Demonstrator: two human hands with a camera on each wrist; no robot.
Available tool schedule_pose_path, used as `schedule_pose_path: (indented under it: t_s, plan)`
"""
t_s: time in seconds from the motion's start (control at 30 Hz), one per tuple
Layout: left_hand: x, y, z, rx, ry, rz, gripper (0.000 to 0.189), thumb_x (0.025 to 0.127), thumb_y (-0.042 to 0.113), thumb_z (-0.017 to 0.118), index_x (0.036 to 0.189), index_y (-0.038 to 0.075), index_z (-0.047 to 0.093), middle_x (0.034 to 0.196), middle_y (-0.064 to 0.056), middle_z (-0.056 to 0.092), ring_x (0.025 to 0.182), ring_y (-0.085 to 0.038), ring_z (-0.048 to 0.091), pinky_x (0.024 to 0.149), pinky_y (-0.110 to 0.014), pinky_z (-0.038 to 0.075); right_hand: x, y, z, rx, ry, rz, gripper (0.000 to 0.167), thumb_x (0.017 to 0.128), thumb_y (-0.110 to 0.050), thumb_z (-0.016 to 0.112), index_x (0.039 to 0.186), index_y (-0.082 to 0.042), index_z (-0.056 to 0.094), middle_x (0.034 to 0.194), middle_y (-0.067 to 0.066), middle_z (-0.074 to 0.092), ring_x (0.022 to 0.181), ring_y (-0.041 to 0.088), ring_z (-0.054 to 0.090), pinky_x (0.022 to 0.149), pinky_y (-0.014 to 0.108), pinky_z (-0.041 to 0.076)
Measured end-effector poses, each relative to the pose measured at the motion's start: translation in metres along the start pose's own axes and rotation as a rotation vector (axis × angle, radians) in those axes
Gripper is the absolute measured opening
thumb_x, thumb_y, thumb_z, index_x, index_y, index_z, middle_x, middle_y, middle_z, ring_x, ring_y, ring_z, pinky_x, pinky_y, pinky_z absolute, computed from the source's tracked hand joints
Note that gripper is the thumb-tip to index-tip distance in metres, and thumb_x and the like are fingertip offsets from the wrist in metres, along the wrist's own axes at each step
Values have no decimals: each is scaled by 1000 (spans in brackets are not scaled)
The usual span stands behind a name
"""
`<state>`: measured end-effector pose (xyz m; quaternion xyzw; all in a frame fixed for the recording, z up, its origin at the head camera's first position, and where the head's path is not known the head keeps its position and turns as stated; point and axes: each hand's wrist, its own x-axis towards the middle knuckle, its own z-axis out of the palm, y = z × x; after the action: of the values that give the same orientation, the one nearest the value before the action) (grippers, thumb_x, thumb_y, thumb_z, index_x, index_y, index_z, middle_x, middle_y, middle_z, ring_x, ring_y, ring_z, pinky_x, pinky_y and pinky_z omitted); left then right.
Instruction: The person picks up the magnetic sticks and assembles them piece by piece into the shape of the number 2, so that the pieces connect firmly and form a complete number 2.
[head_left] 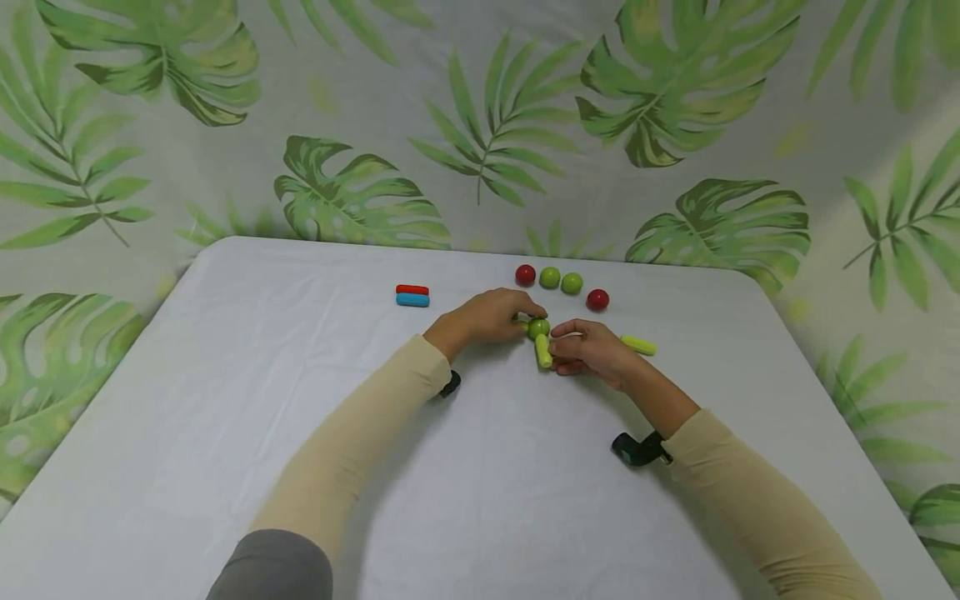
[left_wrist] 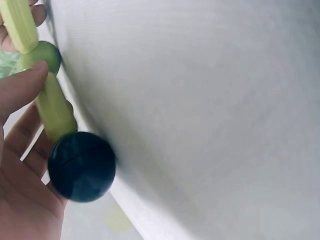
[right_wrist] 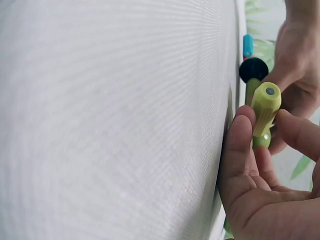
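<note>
My left hand grips a yellow-green stick, its thumb near a green ball at one end. The stick's other end meets a dark blue ball, hidden behind the hand in the head view. From the right, my right hand pinches a second yellow-green stick between thumb and fingers. This stick's far end touches the green ball, while its near end shows a small grey disc in the right wrist view. Both hands stay low over the white table.
Beyond the hands, a red ball, two green balls and another red ball lie in a loose row. Left of them are a red stick and a blue stick. A loose yellow-green stick lies behind the right wrist.
</note>
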<state>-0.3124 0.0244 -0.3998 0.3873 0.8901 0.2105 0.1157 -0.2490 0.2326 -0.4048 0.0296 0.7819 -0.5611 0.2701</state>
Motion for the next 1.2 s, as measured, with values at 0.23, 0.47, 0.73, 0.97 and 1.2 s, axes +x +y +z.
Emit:
schedule_pose_path:
  t_s: [0.23,0.47,0.73,0.97,1.2]
  plan:
    - [5,1,3,-12,-12,32,41,93,12,66,134,17,64,132,1,67,123,-14,59,109,-31,45,0,2,-1,-5,-23,-25,42,98,-15,59,134,3,45,86,-5,72,82,10,70,76,23,59]
    - [7,3,4,-18,-19,16,40,93,14,67,133,18,65,132,2,67,125,-13,58,110,-31,45,-2,2,-2,-29,-39,-36,40,98,-14,58,133,3,47,89,-4,72,83,10,69,77,24,59]
    - [7,-5,5,-128,-33,3,41,91,15,69,132,18,66,131,1,67,105,-14,59,98,-29,50,-1,2,-2,-36,-48,-44,39,98,-14,59,132,3,49,94,-4,70,85,11,69,78,24,59]
    - [9,-8,5,-171,-57,-12,40,90,17,71,130,19,67,127,1,68,101,-15,59,93,-28,51,-6,2,-18,-123,-55,-84,41,100,-20,57,133,3,49,113,5,70,92,13,67,84,28,59]
    - [9,-9,4,-178,-56,-18,40,90,17,71,129,21,68,127,1,67,102,-14,56,91,-27,50,-19,-6,-55,-285,70,-122,45,101,-28,56,135,1,50,128,16,65,101,18,65,85,29,54]
